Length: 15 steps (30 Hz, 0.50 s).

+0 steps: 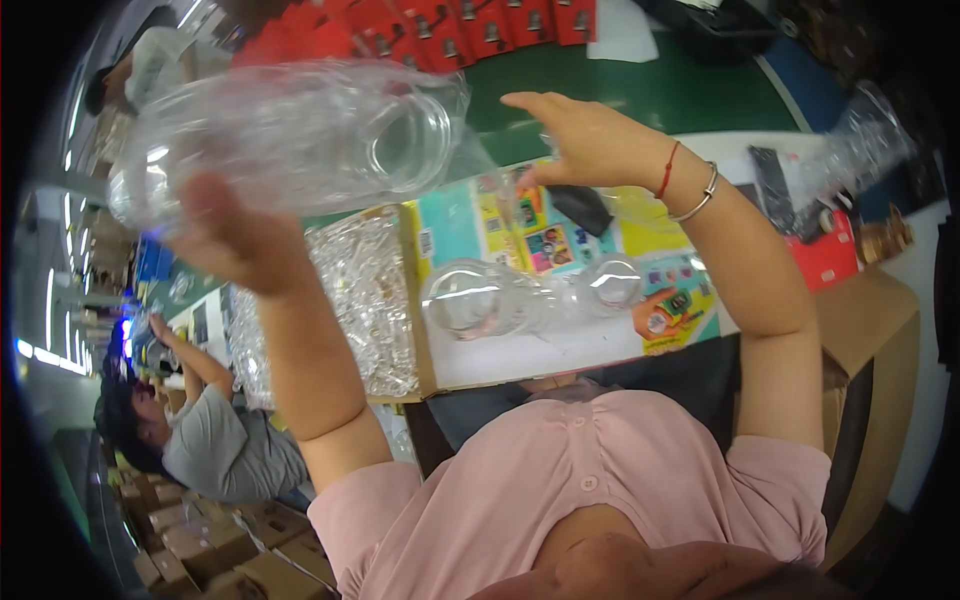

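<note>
My left hand (235,235), raised at the left and blurred, grips a clear plastic bag (290,140) with clear, round-ended plastic pieces inside. The bag stretches across toward the middle, its open-looking right end near my right hand (605,145). That hand hovers over the far part of the table, fingers apart, holding nothing I can see. Below it lie a small black piece (582,208) and a clear film. A clear, round-ended plastic container (475,300), narrowing to a smaller round end, rests on the colourful printed sheet (450,235) in front of me.
A cardboard box (408,300) full of small clear pieces is at the left. Several red boxes (490,30) line the green surface (700,90) at the back. At right are crumpled clear bags (865,140), a red box (825,255) and a carton (870,330). Another person (220,440) works at left.
</note>
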Each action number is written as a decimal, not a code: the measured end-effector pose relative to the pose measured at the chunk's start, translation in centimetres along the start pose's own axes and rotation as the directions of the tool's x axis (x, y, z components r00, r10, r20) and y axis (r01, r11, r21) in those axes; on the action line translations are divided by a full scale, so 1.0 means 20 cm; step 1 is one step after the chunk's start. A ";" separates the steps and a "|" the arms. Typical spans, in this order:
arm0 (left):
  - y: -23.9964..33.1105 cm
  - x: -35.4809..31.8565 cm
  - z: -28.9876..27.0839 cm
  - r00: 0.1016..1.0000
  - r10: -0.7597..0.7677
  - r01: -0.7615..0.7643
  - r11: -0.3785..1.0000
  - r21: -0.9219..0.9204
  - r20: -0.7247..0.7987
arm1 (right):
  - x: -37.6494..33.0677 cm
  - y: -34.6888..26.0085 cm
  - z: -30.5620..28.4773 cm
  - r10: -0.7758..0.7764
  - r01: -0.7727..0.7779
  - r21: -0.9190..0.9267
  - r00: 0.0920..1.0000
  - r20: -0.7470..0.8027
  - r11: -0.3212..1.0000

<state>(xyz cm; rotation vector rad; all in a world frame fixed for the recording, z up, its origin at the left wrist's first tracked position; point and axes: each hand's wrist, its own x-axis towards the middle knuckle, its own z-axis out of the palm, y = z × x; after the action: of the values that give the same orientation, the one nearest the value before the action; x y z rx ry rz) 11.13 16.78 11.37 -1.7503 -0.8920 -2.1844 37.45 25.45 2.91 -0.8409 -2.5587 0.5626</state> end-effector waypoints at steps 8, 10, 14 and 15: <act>-0.21 -0.38 -0.15 0.899 -0.413 0.422 0.906 -0.033 0.143 | 0.29 0.09 0.25 0.151 -0.114 -0.155 0.956 0.252 0.981; -0.16 -0.51 -0.14 0.814 -0.547 0.543 0.836 0.079 0.197 | 0.37 0.14 0.33 0.228 -0.137 -0.289 0.922 0.312 0.947; -0.14 -0.71 -0.19 0.583 -0.690 0.633 0.717 0.292 0.428 | 0.47 0.26 0.49 0.348 -0.216 -0.368 0.873 0.343 0.904; -0.12 -0.73 -0.22 0.590 -0.691 0.634 0.717 0.289 0.419 | 0.47 0.27 0.52 0.326 -0.208 -0.335 0.879 0.347 0.919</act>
<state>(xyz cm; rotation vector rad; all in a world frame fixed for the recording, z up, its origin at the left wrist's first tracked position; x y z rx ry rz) 10.43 13.18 -3.63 -2.2250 -2.0605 -1.9519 27.97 32.80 -6.38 -1.3228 -2.9647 0.4838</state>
